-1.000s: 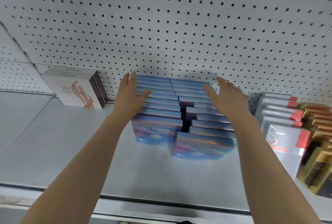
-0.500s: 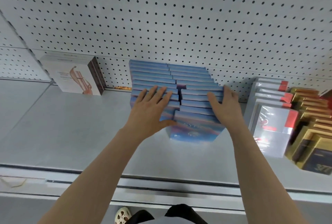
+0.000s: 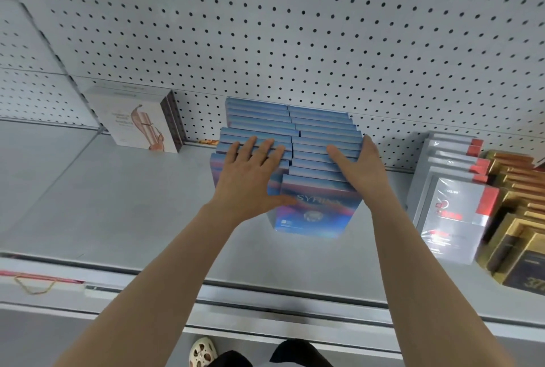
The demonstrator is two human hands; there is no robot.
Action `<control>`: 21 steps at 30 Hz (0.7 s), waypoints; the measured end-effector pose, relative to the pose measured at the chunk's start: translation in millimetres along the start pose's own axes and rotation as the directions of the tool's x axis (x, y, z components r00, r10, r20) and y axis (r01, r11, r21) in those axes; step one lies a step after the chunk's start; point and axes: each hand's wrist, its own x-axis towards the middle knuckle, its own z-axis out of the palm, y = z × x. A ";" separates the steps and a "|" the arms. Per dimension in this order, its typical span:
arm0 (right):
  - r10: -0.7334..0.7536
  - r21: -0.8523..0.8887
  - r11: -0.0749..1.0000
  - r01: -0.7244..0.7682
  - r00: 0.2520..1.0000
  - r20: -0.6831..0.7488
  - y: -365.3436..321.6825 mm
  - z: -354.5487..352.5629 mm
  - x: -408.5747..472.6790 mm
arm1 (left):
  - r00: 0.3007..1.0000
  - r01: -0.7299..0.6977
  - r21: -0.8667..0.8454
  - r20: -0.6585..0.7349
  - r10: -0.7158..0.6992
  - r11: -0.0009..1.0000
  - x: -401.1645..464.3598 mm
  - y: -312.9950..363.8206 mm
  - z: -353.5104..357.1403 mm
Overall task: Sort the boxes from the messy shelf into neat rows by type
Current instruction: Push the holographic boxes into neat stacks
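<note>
Head view: blue boxes (image 3: 320, 131) lie under both flat hands' grip.

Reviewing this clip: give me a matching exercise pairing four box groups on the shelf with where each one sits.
Things:
1. blue boxes
2. white box with a figure
3. grey boxes with red corners
4. gold and black boxes

Places:
A. far right of the shelf
B. left, against the pegboard
C. centre, two rows under both hands
D. between the blue rows and the gold ones

Pairs: 1-C, 2-B, 3-D, 4-A
</note>
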 end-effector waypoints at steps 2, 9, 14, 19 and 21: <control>-0.026 -0.009 1.000 0.026 1.000 -0.003 -1.1 2.3 2.7 | 1.000 0.006 0.023 -0.019 -0.005 1.000 0.8 0.9 1.0; -0.062 -0.038 0.997 0.062 0.998 0.005 5.4 6.0 7.2 | 0.999 -0.022 0.049 -0.049 0.025 0.999 -3.0 -7.7 3.5; -0.012 0.050 0.999 0.007 0.995 0.096 -2.0 3.4 21.9 | 1.000 -0.016 0.012 0.002 0.016 1.000 0.3 -6.8 1.6; -0.033 0.091 0.996 0.023 0.993 0.113 -1.9 8.1 19.9 | 0.999 0.028 0.060 0.019 -0.030 0.998 4.0 -2.7 1.0; -0.032 0.085 0.996 0.020 0.989 0.143 -6.9 8.5 18.0 | 0.999 0.039 0.073 0.019 -0.040 0.997 3.8 -3.7 0.5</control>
